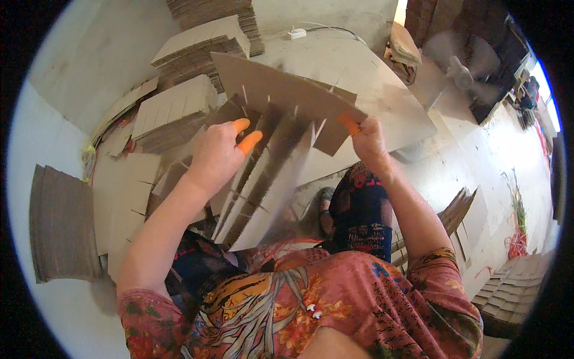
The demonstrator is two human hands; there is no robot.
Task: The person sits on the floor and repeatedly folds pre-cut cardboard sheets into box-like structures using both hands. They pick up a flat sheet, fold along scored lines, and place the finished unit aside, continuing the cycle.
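My right hand (pixel 368 139) pinches the right end of a slotted cardboard strip (pixel 287 89), tilted across the upper middle of the view. Below it several upright cardboard divider strips (pixel 273 179) fan towards my lap, their upper ends at the slots of the held strip. My left hand (pixel 219 148) is over the left side of these dividers. Its thumb and a finger, both in orange finger cots, are apart with nothing visible between them. Whether they touch a divider is hard to tell. Orange also covers fingertips of my right hand, partly behind the strip.
Stacks of slotted cardboard (pixel 175 107) stand at left, with a taller stack (pixel 215 18) behind. A pale board (pixel 394 116) lies beneath the work. At right are a spinning fan (pixel 462 76), assembled dividers (pixel 511 287) and red string (pixel 516 244). A dark cardboard stack (pixel 63 224) is far left.
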